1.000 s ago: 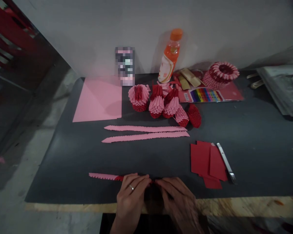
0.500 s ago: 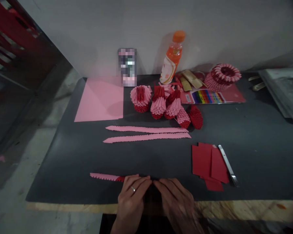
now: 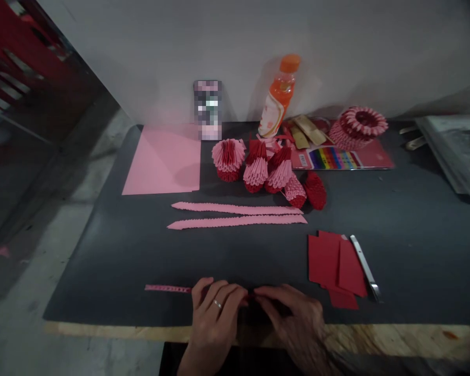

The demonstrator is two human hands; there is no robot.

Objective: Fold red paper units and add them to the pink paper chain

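Near the table's front edge, a narrow folded paper strip (image 3: pixel 166 288), pink with red at its right, runs under my left hand (image 3: pixel 217 318). That hand, with a ring on one finger, has its fingers curled over the strip. My right hand (image 3: pixel 295 316) faces it, thumb and forefinger pinched together. A bit of red folded paper (image 3: pixel 251 296) shows between the two sets of fingertips; whether it is the strip's end or a separate piece I cannot tell. Beyond lie two long pink zigzag-edged paper strips (image 3: pixel 237 222). Red paper pieces (image 3: pixel 325 261) and metal tweezers (image 3: pixel 365 267) lie to the right.
At the back stand a pink sheet (image 3: pixel 162 167), a phone (image 3: pixel 208 109) against the wall, an orange drink bottle (image 3: pixel 278 99), several folded-paper shapes (image 3: pixel 255 169) and a ringed paper pot (image 3: pixel 340 133) on a pink pack (image 3: pixel 372 154). Plastic-wrapped material (image 3: pixel 458 146) lies at right.
My right hand has shifted slightly right and now pinches with thumb and forefinger. The strip has turned on its edge, showing a row of gaps. The view has shifted slightly.
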